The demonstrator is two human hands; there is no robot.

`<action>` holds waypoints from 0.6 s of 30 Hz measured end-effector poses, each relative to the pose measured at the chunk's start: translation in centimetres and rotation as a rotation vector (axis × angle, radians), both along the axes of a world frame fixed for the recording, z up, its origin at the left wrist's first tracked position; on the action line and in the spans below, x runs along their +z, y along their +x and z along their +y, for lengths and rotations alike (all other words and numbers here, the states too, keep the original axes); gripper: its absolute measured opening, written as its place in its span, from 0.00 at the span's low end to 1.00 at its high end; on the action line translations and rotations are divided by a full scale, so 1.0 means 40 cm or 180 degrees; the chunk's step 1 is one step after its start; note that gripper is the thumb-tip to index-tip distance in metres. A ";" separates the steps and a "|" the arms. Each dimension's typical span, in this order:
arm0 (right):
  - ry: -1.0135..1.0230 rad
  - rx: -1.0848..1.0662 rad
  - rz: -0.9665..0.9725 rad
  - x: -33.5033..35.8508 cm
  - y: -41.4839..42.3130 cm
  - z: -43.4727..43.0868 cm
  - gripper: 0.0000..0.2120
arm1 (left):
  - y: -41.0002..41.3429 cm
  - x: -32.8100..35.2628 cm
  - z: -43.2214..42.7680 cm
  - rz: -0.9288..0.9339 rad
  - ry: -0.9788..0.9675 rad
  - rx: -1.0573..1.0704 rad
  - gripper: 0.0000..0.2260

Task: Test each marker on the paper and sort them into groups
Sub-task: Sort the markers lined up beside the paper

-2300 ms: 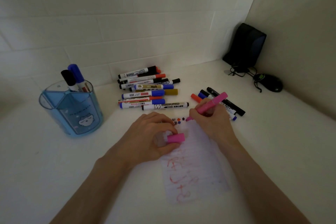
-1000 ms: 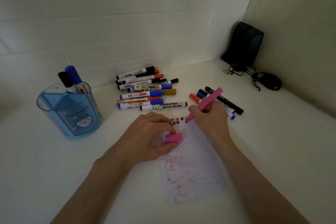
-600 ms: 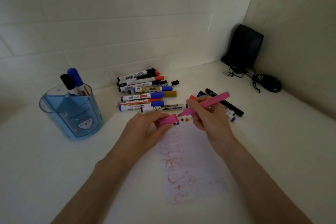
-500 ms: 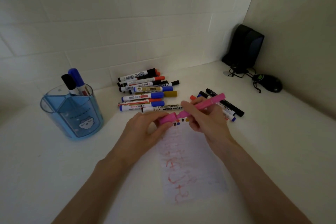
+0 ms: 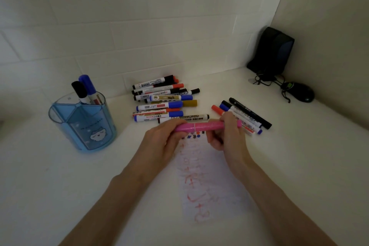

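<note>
Pink marker (image 5: 201,127) held level just above the far edge of the paper (image 5: 209,175), left hand (image 5: 159,144) curled round its cap (image 5: 185,127), right hand (image 5: 229,138) gripping the other end. Possible faults: cap left short of fully seated, drying the tip; marker dropped into the wrong group beyond the paper.

The left end of the pink marker (image 5: 203,126) is buried in the fingers of the left hand (image 5: 159,142). The right hand (image 5: 229,136) wraps its right part, so only that end's tip shows. Hands and marker cover the far edge of the paper (image 5: 209,181) and part of the small dark marks there; the red scrawl nearer is too faint to read.

The left hand hides part of the nearest marker in the left pile (image 5: 161,98), and the right hand hides parts of the right group (image 5: 247,116). The lower parts of the two markers (image 5: 83,90) are lost behind the blue wall of the cup (image 5: 83,124). Most label print is too small to read.

Both forearms (image 5: 111,205) are cut off by the near edge. The dark object (image 5: 273,50) in the far right corner is too dim to identify.
</note>
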State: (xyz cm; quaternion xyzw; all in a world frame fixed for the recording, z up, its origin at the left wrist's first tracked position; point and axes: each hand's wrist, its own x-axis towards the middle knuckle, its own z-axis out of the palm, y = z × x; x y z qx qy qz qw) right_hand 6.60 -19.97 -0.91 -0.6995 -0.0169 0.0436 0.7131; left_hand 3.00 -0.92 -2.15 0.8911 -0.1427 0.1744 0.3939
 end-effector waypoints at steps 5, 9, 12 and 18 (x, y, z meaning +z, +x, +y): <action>-0.0135 0.0209 -0.0006 0.024 0.019 -0.020 0.32 | 0.015 -0.004 -0.010 0.0018 -0.0120 0.0000 0.14; -0.0195 0.0434 -0.0008 0.039 0.040 -0.056 0.23 | 0.027 -0.007 -0.013 -0.0140 -0.0136 0.0153 0.13; -0.0301 0.0682 -0.0100 0.047 0.044 -0.088 0.15 | 0.023 -0.007 0.002 -0.0213 -0.0193 0.0196 0.13; -0.0891 0.0773 -0.0703 0.031 0.032 -0.064 0.10 | 0.026 -0.014 0.009 -0.0381 -0.0033 0.0189 0.15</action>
